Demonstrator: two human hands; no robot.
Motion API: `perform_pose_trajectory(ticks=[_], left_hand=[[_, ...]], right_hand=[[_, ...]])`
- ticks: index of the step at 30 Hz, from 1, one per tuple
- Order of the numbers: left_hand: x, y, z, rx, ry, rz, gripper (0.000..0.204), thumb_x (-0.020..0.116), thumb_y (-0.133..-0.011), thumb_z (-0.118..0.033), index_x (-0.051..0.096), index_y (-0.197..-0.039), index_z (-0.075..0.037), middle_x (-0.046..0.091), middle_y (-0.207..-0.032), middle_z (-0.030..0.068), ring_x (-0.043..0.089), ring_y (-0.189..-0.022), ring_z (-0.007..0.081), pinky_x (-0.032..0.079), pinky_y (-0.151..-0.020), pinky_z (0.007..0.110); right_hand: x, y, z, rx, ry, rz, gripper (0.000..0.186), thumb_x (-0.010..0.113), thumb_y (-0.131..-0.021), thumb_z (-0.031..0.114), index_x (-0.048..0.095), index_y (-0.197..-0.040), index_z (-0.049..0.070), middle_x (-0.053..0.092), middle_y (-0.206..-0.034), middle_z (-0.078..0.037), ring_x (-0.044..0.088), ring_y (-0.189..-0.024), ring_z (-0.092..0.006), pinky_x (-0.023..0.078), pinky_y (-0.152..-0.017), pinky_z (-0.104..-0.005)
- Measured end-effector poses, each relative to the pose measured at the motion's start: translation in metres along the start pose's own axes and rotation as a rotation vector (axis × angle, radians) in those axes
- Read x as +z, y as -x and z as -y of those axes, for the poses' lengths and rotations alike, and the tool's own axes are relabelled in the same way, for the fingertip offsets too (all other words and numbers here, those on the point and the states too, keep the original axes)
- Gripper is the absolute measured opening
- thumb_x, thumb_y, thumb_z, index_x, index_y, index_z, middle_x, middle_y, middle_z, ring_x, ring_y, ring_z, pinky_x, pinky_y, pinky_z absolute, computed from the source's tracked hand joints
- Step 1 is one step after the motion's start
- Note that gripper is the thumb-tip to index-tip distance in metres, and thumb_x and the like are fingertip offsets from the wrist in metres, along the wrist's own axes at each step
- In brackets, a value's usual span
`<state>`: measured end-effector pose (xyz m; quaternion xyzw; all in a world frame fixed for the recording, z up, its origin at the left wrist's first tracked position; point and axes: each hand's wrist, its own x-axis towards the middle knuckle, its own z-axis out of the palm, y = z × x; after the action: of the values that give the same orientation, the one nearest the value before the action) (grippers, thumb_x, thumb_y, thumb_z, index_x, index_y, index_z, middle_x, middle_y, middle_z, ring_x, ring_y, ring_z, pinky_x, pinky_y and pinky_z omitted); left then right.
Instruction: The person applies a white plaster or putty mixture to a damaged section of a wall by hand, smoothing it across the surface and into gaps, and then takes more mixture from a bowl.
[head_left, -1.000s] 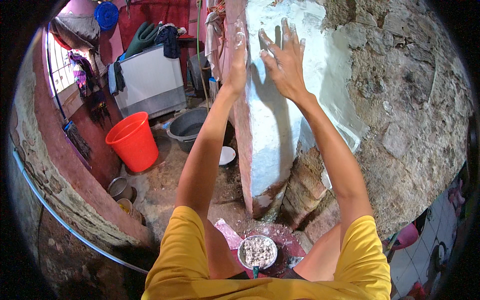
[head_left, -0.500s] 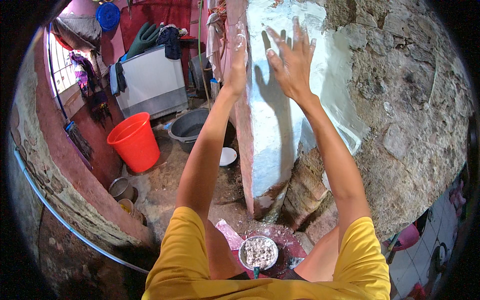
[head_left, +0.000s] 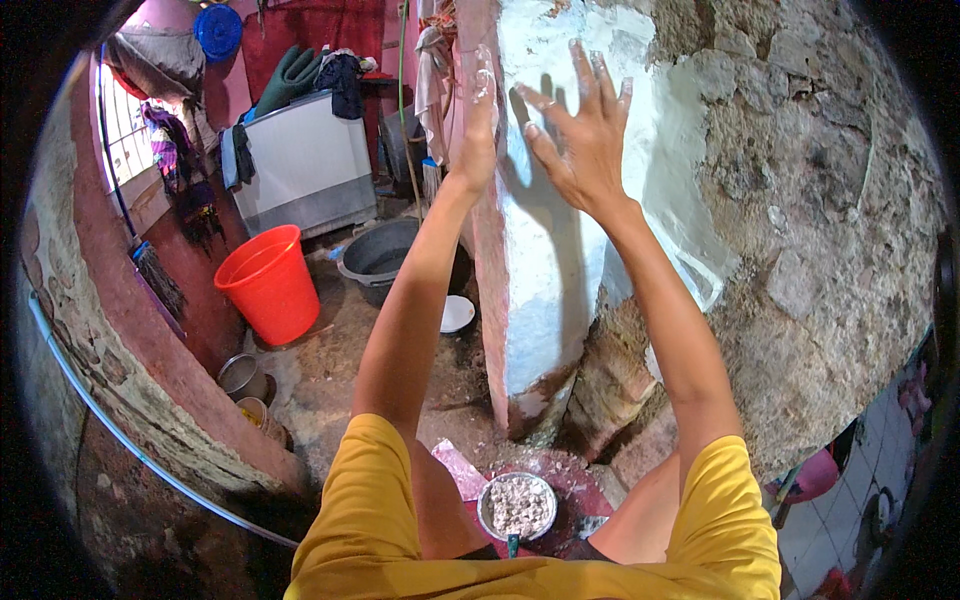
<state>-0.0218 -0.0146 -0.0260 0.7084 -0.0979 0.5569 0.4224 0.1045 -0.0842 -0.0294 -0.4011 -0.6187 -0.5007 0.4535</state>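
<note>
A wall corner stands before me, its front face coated in wet-looking white plaster (head_left: 540,260). My left hand (head_left: 477,130) lies along the pink side face at the corner, fingers stretched upward and smeared with white. Over the white face, my right hand (head_left: 588,140) is spread with whitened fingertips. Its shadow falls just left of it; whether the fingers touch the surface I cannot tell. Neither hand holds anything. Between my knees sits a round bowl (head_left: 483,522) of lumpy whitish paste (head_left: 520,503), with a green handle (head_left: 513,546) at its near edge.
Rough bare masonry (head_left: 810,200) spreads to the right. On the left floor stand a red bucket (head_left: 268,287), a dark grey basin (head_left: 365,265) and a white lid (head_left: 457,314). Behind them is a white cabinet-like box (head_left: 305,165) with clothes on top. A blue pipe (head_left: 130,435) curves at lower left.
My right hand has shifted slightly down and its fingers now point more to the left. My left hand has hardly moved.
</note>
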Motion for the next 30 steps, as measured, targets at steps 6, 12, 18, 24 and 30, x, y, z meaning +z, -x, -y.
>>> perform_pose_trajectory(ticks=[6, 12, 18, 24, 30], left_hand=[[0.004, -0.004, -0.01, 0.097, -0.071, 0.045, 0.065, 0.02, -0.096, -0.046, 0.012, -0.143, -0.002, 0.018, -0.147, 0.0096, 0.018, -0.135, 0.0211, 0.012, -0.11, 0.031], [0.01, -0.004, -0.011, 0.035, -0.047, -0.024, 0.064, 0.02, -0.096, -0.045, 0.013, -0.143, -0.001, 0.019, -0.146, 0.0096, 0.019, -0.134, 0.0211, 0.012, -0.11, 0.031], [0.001, -0.006, -0.006, 0.026, -0.088, 0.006, 0.066, 0.019, -0.096, -0.046, 0.006, -0.143, -0.001, 0.009, -0.149, 0.0097, 0.01, -0.137, 0.0201, 0.007, -0.11, 0.029], [0.004, -0.004, -0.009, -0.012, -0.064, 0.002, 0.066, 0.02, -0.096, -0.047, 0.009, -0.143, -0.002, 0.016, -0.147, 0.0099, 0.016, -0.135, 0.0212, 0.012, -0.109, 0.03], [-0.004, -0.003, -0.002, -0.083, -0.02, -0.023, 0.065, 0.021, -0.096, -0.047, 0.014, -0.142, -0.003, 0.026, -0.141, 0.0104, 0.025, -0.13, 0.0223, 0.018, -0.107, 0.033]], right_hand=[[-0.01, -0.017, 0.0, 0.116, -0.075, 0.08, 0.061, 0.048, -0.083, 0.046, 0.041, -0.134, 0.012, 0.023, -0.141, -0.026, 0.01, -0.135, -0.0405, 0.005, -0.108, -0.0547], [-0.005, -0.031, -0.002, 0.024, 0.133, 0.06, 0.061, 0.049, -0.081, 0.048, 0.042, -0.134, 0.018, 0.027, -0.141, -0.024, 0.012, -0.135, -0.0384, 0.003, -0.108, -0.0552], [-0.004, -0.024, -0.007, 0.045, 0.107, 0.091, 0.065, 0.052, -0.078, 0.053, 0.042, -0.134, 0.02, 0.022, -0.144, -0.022, 0.012, -0.135, -0.0378, 0.003, -0.107, -0.0555], [-0.009, -0.032, -0.009, 0.13, 0.08, 0.049, 0.066, 0.052, -0.08, 0.051, 0.045, -0.131, 0.011, 0.019, -0.144, -0.025, 0.011, -0.134, -0.0411, 0.003, -0.107, -0.0549], [-0.011, -0.026, 0.001, 0.059, 0.074, 0.119, 0.061, 0.051, -0.081, 0.05, 0.049, -0.128, 0.01, 0.021, -0.143, -0.026, 0.012, -0.134, -0.0414, 0.004, -0.107, -0.056]])
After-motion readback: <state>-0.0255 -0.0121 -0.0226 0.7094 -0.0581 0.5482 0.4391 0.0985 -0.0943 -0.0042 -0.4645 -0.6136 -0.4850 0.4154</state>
